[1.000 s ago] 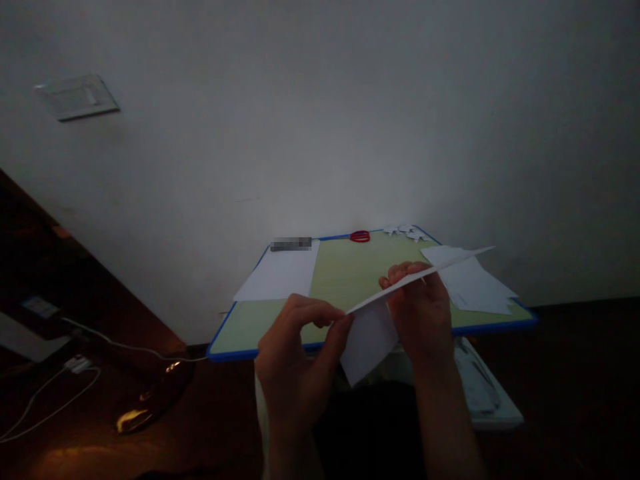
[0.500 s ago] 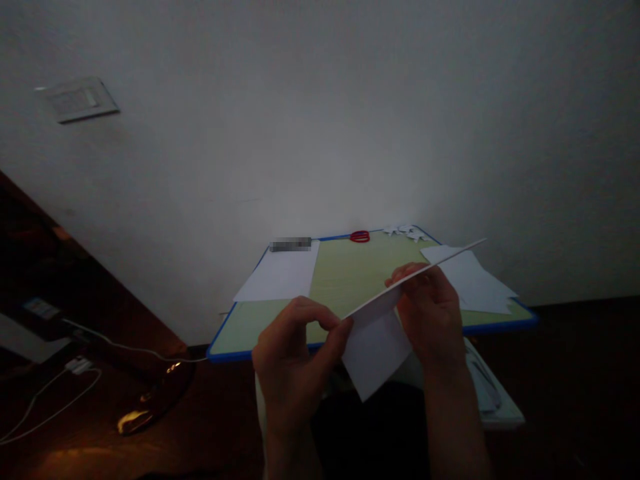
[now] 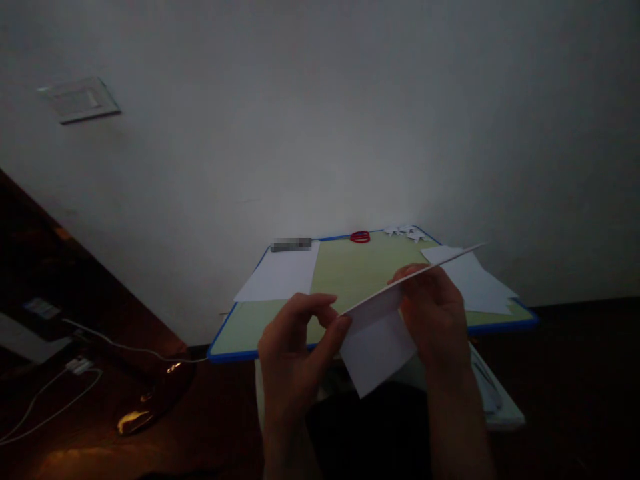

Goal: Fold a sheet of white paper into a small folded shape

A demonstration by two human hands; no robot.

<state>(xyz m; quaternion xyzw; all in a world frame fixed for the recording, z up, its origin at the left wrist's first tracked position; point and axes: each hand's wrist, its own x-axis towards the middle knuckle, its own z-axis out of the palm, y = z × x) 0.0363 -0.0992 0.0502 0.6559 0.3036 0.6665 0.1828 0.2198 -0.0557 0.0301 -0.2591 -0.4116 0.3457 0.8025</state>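
A white sheet of paper, held up in the air in front of the table, shows a straight edge slanting up to the right and a crease line below it. My left hand pinches its left corner between thumb and index finger. Around the middle of the slanting edge, my right hand grips the paper, its fingers partly hidden behind it. Both hands are above the near edge of the small table, which has a green top and blue rim.
On the table lie a white sheet at left, a dark blurred-out object, red-handled scissors, several small folded white paper pieces and loose sheets at right. A wall stands behind. White cables hang at left.
The fingers of my left hand have loosened slightly, the index lifting at the paper's corner. My right hand and the paper have shifted very slightly.
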